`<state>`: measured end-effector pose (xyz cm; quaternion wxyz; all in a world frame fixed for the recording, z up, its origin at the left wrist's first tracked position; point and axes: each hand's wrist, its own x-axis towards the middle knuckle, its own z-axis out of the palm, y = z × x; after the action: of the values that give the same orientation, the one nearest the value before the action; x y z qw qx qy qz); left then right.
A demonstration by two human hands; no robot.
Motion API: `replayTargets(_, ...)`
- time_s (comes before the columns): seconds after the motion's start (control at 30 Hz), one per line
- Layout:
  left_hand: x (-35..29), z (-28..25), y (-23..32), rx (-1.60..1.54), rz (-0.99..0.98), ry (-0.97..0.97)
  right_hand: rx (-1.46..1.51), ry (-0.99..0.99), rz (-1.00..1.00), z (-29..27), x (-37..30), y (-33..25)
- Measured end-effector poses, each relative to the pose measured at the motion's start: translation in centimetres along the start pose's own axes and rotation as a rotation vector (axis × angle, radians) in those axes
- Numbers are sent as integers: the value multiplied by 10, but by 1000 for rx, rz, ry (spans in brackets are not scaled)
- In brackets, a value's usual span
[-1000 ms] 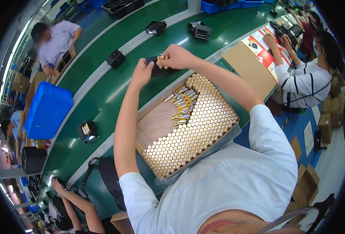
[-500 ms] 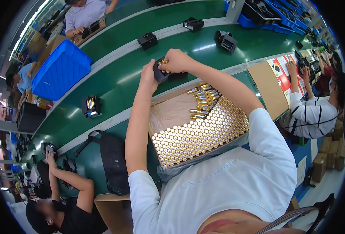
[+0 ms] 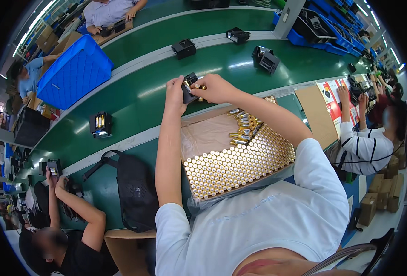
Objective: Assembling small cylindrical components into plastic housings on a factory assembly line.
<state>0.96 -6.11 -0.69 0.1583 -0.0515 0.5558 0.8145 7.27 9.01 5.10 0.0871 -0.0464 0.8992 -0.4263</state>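
Note:
My left hand (image 3: 175, 95) grips a black plastic device (image 3: 191, 79), tilted with its open battery compartment toward me. One battery (image 3: 187, 86) shows inside that compartment. Over the device, my right hand (image 3: 216, 88) has its fingers closed on gold-ended batteries (image 3: 200, 87); how many is hard to make out. Below my forearms stands a carton (image 3: 185, 184) lined with plastic, packed with rows of upright batteries (image 3: 235, 168). Several loose batteries (image 3: 244, 126) lie on their sides at its far part, beside bare brown lining (image 3: 208, 133).
On the green conveyor belt sit a device with batteries (image 3: 101, 124) at left and an open device (image 3: 266, 60) at right. More black devices (image 3: 183, 48) rest on the far rail. A blue bin (image 3: 74, 73), a black backpack (image 3: 135, 193) and a cardboard sheet (image 3: 317, 112) are around me. Co-workers sit on both sides.
My right hand has drawn back slightly, and a battery in the compartment now shows. The view has shifted a little. At lower left, a co-worker has raised a device holding batteries.

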Motion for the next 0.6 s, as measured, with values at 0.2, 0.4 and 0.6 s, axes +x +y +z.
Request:
replayTargets(0.2, -4, -2, 0, 128, 126, 49, 96, 83, -55, 12, -10, -3)
replayTargets(0.4, 6, -9, -1, -26, 67, 18, 95, 133, -66, 18, -4, 4)
replayTargets(0.6, 5, -14, 3, -60, 44, -41, 122, 55, -74, 11, 3, 5)
